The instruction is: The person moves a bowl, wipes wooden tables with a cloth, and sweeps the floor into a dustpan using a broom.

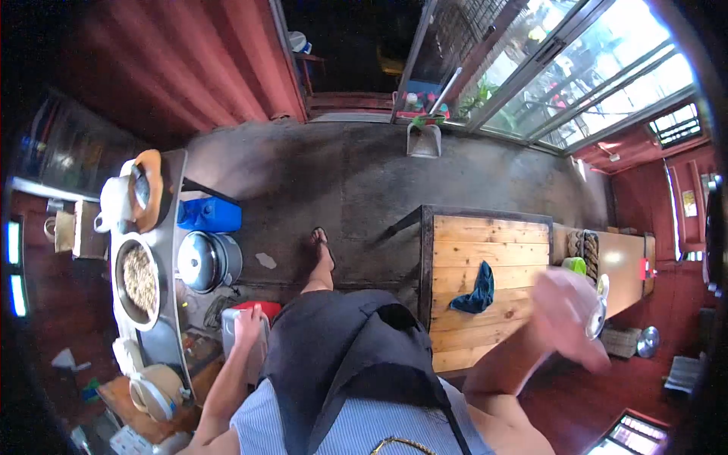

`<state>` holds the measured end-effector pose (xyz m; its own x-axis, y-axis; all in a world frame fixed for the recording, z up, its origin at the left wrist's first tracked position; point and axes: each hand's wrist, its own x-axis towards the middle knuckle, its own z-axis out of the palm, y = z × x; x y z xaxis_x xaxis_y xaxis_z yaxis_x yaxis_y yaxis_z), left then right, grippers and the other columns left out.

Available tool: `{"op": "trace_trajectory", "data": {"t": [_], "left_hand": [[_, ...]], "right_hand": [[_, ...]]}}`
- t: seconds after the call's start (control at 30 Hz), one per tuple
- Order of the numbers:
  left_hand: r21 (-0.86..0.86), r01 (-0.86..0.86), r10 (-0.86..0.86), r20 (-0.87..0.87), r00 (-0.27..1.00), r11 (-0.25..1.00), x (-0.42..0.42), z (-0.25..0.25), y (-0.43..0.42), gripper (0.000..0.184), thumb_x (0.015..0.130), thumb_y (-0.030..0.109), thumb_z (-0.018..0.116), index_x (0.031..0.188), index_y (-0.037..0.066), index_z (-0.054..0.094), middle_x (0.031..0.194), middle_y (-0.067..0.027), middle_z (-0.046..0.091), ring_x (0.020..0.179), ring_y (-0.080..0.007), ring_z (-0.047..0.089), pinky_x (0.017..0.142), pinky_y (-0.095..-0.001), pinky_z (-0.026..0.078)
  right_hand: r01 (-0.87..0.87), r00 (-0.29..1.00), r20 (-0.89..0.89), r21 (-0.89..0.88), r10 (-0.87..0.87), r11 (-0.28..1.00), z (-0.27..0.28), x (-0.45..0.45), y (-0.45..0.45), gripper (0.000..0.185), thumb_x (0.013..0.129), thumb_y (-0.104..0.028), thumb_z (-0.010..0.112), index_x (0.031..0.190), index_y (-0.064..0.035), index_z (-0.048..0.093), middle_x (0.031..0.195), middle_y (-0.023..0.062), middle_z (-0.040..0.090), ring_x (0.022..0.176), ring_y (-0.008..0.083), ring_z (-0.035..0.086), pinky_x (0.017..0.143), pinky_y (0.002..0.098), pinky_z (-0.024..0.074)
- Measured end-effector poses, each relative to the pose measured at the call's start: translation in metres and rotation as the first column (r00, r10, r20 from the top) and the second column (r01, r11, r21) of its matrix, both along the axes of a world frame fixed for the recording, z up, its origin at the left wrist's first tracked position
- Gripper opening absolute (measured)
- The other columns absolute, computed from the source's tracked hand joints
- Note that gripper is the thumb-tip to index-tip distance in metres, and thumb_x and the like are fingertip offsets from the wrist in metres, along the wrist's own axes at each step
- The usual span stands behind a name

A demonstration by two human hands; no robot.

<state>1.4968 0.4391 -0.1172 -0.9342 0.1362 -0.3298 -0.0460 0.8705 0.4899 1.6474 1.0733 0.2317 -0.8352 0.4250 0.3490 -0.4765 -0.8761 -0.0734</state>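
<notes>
My left hand [249, 324] hangs low beside my dark apron, in front of a grey box [258, 350] with a red part; its fingers look curled, but what they hold, if anything, is too small to tell. On the other side, my right hand [565, 311] is raised and blurred by motion near the right edge of the wooden table [489, 232]. A dark blue cloth [479, 290] lies crumpled on that table, apart from my hand. Just beyond the hand are a bright green item [575, 265] and a shiny metal object [597, 315], partly covered.
The counter [177, 189] at left holds a wide bowl of light pieces [139, 280] and an orange-brown board [152, 189]. Below it stand a blue container [210, 214] and a lidded pot [205, 262]. A dustpan [424, 141] lies near the doorway.
</notes>
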Motion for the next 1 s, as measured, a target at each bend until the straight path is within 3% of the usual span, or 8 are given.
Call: {"op": "trace_trajectory", "data": {"t": [0.03,0.07,0.13,0.23,0.33,0.67,0.93,1.0], "left_hand": [[0.083,0.018,-0.022,0.049,0.999,0.996,-0.044,0.014,0.024,0.047,0.109,0.038,0.058,0.086,0.002,0.076,0.082,-0.0177,0.076,0.078,-0.0353,0.075,0.074,-0.0459,0.056],[0.164,0.034,-0.05,0.096,0.994,0.986,-0.089,0.018,0.042,0.048,0.111,0.039,0.055,0.089,0.002,0.077,0.083,-0.0184,0.076,0.081,-0.0369,0.075,0.076,-0.0459,0.057],[0.155,0.105,-0.122,0.108,0.987,0.982,-0.177,0.011,0.074,0.049,0.111,0.042,0.054,0.095,0.002,0.077,0.091,-0.0192,0.077,0.089,-0.0362,0.076,0.082,-0.0445,0.056],[0.176,0.258,-0.268,0.039,0.963,0.95,-0.302,0.023,0.141,0.051,0.111,0.046,0.051,0.102,0.002,0.077,0.099,-0.0185,0.078,0.097,-0.0329,0.076,0.087,-0.0431,0.056],[0.261,0.365,-0.388,0.042,0.921,0.894,-0.4,0.055,0.229,0.054,0.112,0.048,0.051,0.105,0.001,0.076,0.101,-0.0189,0.078,0.1,-0.0334,0.076,0.089,-0.043,0.056],[0.38,0.706,-0.745,-0.061,0.664,0.598,-0.569,0.07,0.492,0.05,0.11,0.046,0.057,0.109,0.0,0.075,0.105,-0.0194,0.078,0.104,-0.0347,0.076,0.091,-0.0417,0.057],[0.398,0.748,-0.819,0.013,0.573,0.53,-0.633,0.066,0.641,0.047,0.109,0.044,0.056,0.102,0.0,0.074,0.099,-0.0186,0.075,0.099,-0.0369,0.073,0.088,-0.0432,0.056],[0.361,0.726,-0.798,0.097,0.595,0.585,-0.647,0.078,0.674,0.047,0.108,0.045,0.057,0.104,0.001,0.075,0.103,-0.0187,0.077,0.102,-0.036,0.074,0.089,-0.0435,0.056]], "right_hand": [[-0.239,0.917,-0.227,0.347,0.328,0.907,0.037,0.001,0.029,0.019,0.091,-0.002,0.07,0.076,-0.0122,0.063,0.074,0.0012,0.066,0.06,0.0155,0.06,0.049,0.0328,0.0477],[-0.087,0.86,-0.49,0.135,0.143,0.987,0.096,-0.087,-0.064,0.018,0.091,0.0,0.067,0.078,-0.0114,0.064,0.072,0.0013,0.068,0.058,0.0143,0.063,0.045,0.0353,0.0472],[0.42,0.655,-0.69,0.671,0.308,0.611,0.156,-0.148,-0.051,0.021,0.094,-0.002,0.065,0.076,-0.013,0.062,0.07,0.0008,0.065,0.057,0.015,0.061,0.047,0.0325,0.044],[0.665,0.709,-0.699,0.707,0.095,0.239,0.195,-0.217,-0.073,0.032,0.111,-0.018,0.05,0.137,-0.0212,0.068,0.064,-0.0074,0.048,0.05,0.0014,0.047,0.047,0.0207,0.0306],[0.501,0.854,-0.516,0.85,0.064,0.162,0.212,-0.237,-0.065,0.03,0.113,-0.021,0.045,0.124,-0.0198,0.072,0.064,-0.0078,0.047,0.052,0.0011,0.047,0.047,0.0221,0.0315],[0.852,0.485,-0.767,0.523,-0.42,0.03,0.173,-0.385,0.034,0.024,0.1,-0.005,0.06,0.115,-0.0187,0.072,0.059,-0.0085,0.05,0.048,0.0004,0.042,0.046,0.0211,0.0278],[0.197,0.916,-0.324,0.878,0.237,0.436,0.108,-0.444,0.297,0.019,0.097,-0.019,0.068,0.078,-0.0129,0.067,0.075,0.0054,0.064,0.065,0.0215,0.063,0.055,0.036,0.0495],[0.567,0.596,0.107,0.646,-0.796,0.512,0.052,-0.505,0.32,0.016,0.1,-0.015,0.064,0.089,-0.005,0.069,0.079,0.0019,0.063,0.065,0.0151,0.058,0.057,0.0338,0.045]]}}
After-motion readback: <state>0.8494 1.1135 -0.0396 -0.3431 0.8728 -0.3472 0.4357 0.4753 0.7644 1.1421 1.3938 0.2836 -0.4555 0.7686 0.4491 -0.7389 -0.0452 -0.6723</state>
